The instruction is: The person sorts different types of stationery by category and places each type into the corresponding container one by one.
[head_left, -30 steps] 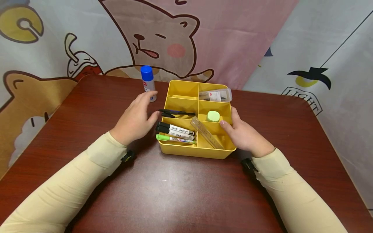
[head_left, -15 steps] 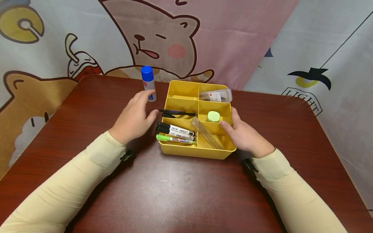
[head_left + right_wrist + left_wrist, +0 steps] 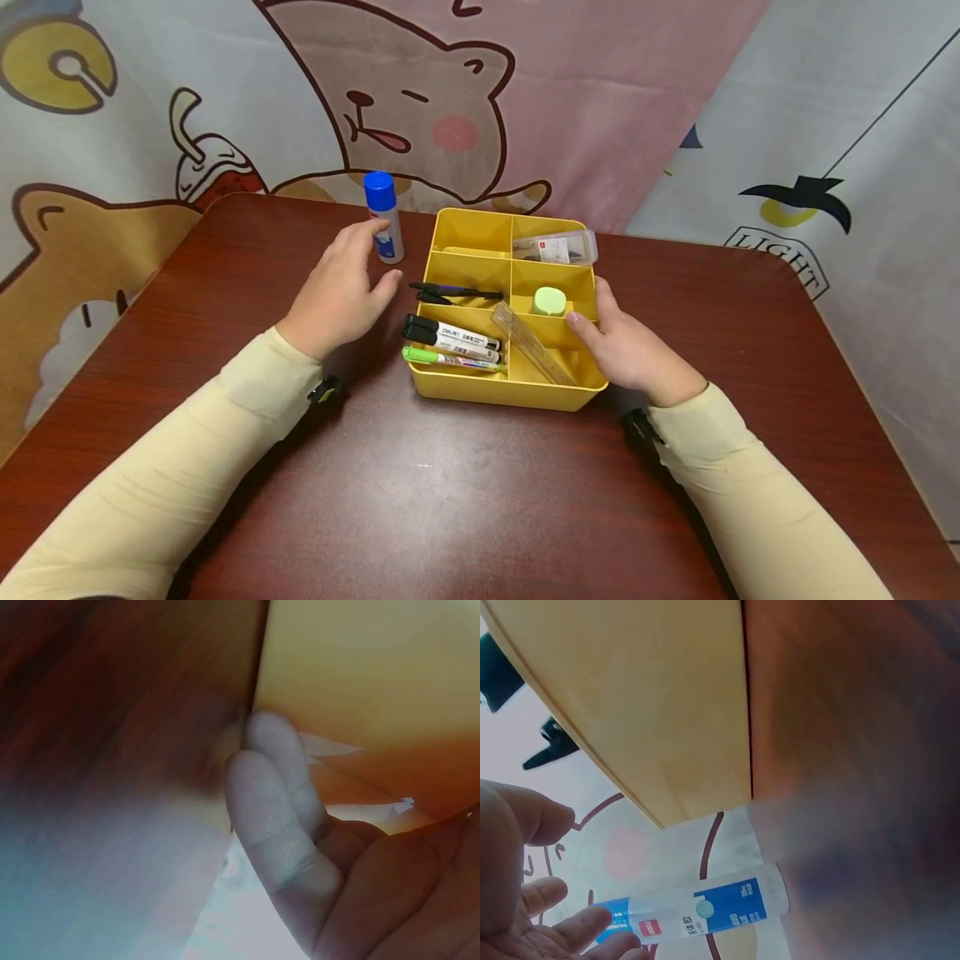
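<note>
A white glue stick (image 3: 388,237) with a blue cap stands upright left of the yellow divided organizer box (image 3: 506,393). My left hand (image 3: 333,287) is spread beside it, fingertips overlapping the glue stick in the head view and lying near its capped end in the left wrist view. The thumb is apart from the fingers. My right hand (image 3: 633,346) grips the box's right side, thumb over the rim, fingers (image 3: 270,814) along the outer wall. The box holds black pens (image 3: 457,292), whiteboard markers (image 3: 453,336), a green marker (image 3: 450,358), a clear ruler (image 3: 532,343) and a pale green lidded item (image 3: 549,301).
A clear plastic case (image 3: 555,248) lies in the box's back right compartment, jutting past the rim. The pens and markers poke out over the left rim. A cartoon-printed curtain (image 3: 600,108) hangs behind the dark wooden table (image 3: 465,500).
My left hand has shifted slightly left and away from me, its fingertips now higher along the glue stick and its thumb farther from the pens. The right hand and box stay put.
</note>
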A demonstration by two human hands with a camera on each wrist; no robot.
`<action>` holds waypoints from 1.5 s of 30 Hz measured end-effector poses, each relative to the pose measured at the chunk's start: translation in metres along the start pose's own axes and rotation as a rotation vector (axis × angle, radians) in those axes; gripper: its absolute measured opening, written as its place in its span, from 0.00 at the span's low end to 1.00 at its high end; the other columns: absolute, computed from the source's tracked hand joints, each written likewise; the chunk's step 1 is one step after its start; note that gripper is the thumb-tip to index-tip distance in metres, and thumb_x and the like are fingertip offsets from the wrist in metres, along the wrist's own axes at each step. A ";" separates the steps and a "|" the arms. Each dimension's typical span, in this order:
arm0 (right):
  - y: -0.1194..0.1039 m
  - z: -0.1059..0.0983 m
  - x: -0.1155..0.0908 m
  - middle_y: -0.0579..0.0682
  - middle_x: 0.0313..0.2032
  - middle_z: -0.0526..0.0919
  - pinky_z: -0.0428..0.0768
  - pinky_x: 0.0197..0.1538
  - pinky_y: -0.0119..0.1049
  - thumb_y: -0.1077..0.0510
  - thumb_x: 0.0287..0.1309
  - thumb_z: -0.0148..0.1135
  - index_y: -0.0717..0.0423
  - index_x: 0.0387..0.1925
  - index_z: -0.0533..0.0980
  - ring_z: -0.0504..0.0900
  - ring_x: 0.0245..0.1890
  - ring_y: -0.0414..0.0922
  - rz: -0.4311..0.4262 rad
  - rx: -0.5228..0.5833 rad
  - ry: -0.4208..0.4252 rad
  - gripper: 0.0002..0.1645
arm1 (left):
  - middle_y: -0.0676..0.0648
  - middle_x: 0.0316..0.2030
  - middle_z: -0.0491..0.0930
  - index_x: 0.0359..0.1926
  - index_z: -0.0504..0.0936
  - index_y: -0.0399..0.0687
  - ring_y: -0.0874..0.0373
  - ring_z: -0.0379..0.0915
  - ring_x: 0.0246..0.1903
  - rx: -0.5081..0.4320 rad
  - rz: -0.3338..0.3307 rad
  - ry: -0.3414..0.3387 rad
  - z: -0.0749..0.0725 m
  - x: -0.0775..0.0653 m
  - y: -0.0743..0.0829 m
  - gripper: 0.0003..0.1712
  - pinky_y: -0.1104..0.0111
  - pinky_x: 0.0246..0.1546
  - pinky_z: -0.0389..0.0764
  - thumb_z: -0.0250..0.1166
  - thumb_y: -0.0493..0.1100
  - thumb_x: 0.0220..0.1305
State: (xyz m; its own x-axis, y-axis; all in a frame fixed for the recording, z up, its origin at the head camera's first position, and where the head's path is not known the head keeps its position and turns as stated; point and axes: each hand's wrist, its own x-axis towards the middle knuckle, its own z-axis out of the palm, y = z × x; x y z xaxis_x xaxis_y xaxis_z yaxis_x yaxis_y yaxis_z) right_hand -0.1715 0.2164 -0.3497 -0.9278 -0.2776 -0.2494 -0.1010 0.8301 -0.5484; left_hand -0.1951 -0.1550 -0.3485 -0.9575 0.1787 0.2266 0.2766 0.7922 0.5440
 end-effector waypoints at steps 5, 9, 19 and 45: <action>0.000 0.000 0.000 0.73 0.73 0.66 0.69 0.72 0.65 0.39 0.81 0.40 0.54 0.83 0.32 0.75 0.68 0.67 -0.008 0.000 0.001 0.47 | 0.35 0.78 0.60 0.81 0.55 0.44 0.37 0.60 0.77 -0.035 -0.046 0.026 -0.002 0.008 -0.006 0.42 0.42 0.77 0.61 0.64 0.46 0.74; 0.000 0.000 0.000 0.73 0.73 0.66 0.69 0.71 0.65 0.38 0.81 0.40 0.54 0.83 0.32 0.76 0.68 0.66 -0.011 0.001 0.005 0.47 | 0.35 0.79 0.56 0.82 0.52 0.44 0.39 0.56 0.79 -0.053 -0.090 0.061 -0.005 0.016 -0.011 0.44 0.45 0.78 0.59 0.63 0.47 0.74; 0.001 0.001 0.000 0.72 0.73 0.66 0.70 0.71 0.65 0.38 0.81 0.40 0.53 0.83 0.31 0.76 0.68 0.67 0.003 -0.003 -0.004 0.47 | 0.41 0.83 0.47 0.85 0.42 0.52 0.42 0.53 0.81 -0.096 -0.213 0.050 -0.005 0.043 -0.021 0.50 0.48 0.78 0.59 0.62 0.53 0.76; 0.000 0.000 -0.002 0.72 0.74 0.66 0.70 0.71 0.65 0.36 0.81 0.40 0.53 0.83 0.30 0.76 0.68 0.66 0.011 0.009 -0.013 0.49 | 0.39 0.80 0.58 0.84 0.38 0.58 0.40 0.62 0.77 -0.208 -0.288 -0.006 0.005 0.071 -0.024 0.50 0.44 0.76 0.64 0.62 0.49 0.76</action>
State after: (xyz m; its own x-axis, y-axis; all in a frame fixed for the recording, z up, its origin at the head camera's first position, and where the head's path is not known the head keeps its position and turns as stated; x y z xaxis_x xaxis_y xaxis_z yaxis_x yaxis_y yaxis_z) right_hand -0.1699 0.2165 -0.3495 -0.9241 -0.2746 -0.2657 -0.0876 0.8291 -0.5523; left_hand -0.2699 -0.1586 -0.3495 -0.9989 -0.0309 0.0360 0.0057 0.6749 0.7379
